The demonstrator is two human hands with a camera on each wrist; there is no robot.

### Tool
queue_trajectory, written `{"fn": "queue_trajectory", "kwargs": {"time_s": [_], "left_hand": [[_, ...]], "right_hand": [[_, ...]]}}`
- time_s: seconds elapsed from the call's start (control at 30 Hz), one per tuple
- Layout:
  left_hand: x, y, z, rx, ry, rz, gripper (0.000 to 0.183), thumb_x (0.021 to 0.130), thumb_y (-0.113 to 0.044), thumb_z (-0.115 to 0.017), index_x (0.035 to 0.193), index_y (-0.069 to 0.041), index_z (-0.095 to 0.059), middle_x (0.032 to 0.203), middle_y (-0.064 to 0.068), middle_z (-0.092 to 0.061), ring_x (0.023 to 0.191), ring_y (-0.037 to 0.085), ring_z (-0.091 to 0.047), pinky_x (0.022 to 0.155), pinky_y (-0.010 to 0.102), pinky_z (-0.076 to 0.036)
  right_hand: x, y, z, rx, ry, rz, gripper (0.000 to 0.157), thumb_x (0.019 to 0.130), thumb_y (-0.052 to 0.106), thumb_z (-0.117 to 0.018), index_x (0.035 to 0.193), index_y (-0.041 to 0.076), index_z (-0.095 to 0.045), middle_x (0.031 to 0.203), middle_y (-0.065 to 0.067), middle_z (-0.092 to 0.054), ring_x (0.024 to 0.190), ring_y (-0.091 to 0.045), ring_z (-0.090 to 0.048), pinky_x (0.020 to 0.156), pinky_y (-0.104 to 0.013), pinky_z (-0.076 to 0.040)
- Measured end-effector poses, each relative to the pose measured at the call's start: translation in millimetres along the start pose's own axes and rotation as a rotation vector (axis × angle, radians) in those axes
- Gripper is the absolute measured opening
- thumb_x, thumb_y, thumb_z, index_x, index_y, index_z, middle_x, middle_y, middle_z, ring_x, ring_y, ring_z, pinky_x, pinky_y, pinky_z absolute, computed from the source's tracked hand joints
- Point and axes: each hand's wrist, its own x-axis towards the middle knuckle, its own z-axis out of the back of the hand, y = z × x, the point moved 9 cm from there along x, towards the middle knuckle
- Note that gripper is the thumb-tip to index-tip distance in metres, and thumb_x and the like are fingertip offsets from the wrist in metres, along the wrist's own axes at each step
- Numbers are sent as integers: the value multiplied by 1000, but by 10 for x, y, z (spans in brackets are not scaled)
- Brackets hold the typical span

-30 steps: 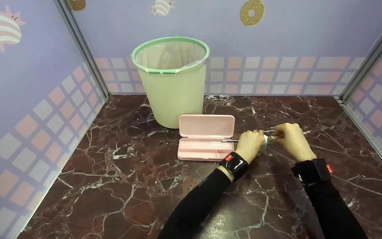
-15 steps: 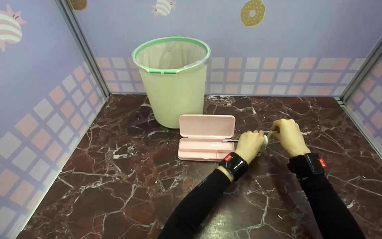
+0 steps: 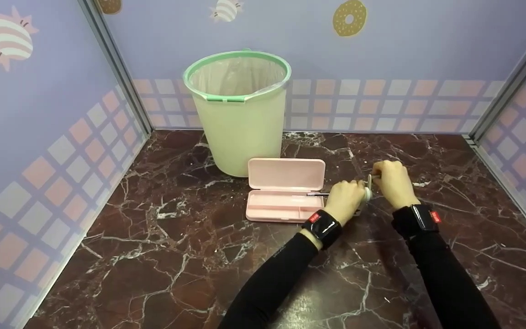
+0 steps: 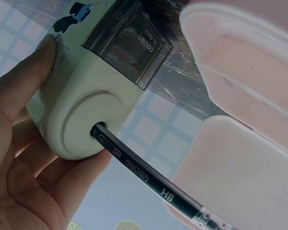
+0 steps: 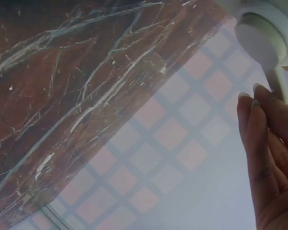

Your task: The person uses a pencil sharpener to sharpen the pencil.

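Note:
My left hand [image 3: 346, 198] grips a cream pencil sharpener [image 4: 74, 103] with a clear dark shavings drawer. A dark HB pencil [image 4: 139, 170] sticks out of its round hole, pointing toward the pink pencil case [image 3: 286, 174]. On the other side is the sharpener's crank [image 5: 273, 79], and the fingertips of my right hand [image 3: 394, 183] pinch its handle end. In the head view the left hand covers most of the sharpener. The pencil case lies open just left of that hand, its lid up and its compartments facing me.
Behind the case stands a pale green bin [image 3: 244, 132] with a green rim and a clear liner. Patterned panels [image 3: 427, 105] enclose the dark marbled tabletop [image 3: 176, 256] at the back and both sides.
My right hand has moved up and a little left, away from me, and the crank has turned with it. The left hand, sharpener and pencil have stayed nearly still.

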Motion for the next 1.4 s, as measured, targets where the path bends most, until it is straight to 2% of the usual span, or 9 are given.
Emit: {"fn": "queue_trajectory", "kwargs": {"time_s": [0.53, 1.0, 1.4], "left_hand": [[-9, -1, 15, -23, 6, -11, 29, 96, -23, -50, 115, -19, -71, 93, -6, -74, 75, 9, -69, 61, 22, -56], [11, -1, -32, -37, 24, -23, 29, 96, -24, -50, 114, -20, -72, 93, -6, -74, 75, 11, -70, 60, 23, -56], [13, 13, -53, -43, 46, -32, 29, 97, -24, -49, 116, -19, -71, 95, -6, -74, 76, 11, -71, 61, 23, -57]], "right_hand": [[43, -56, -67, 18, 7, 1, 9, 71, -13, -66, 70, -3, -67, 78, -24, -70, 75, -46, -66, 71, -58, -51], [94, -97, -150, 22, 57, -9, 7, 73, -10, -71, 71, -4, -68, 79, -25, -70, 77, -47, -65, 73, -58, -50], [131, -129, -204, 34, 120, 8, 8, 74, -12, -70, 73, -4, -67, 77, -24, -68, 73, -40, -63, 69, -53, -49]]}}
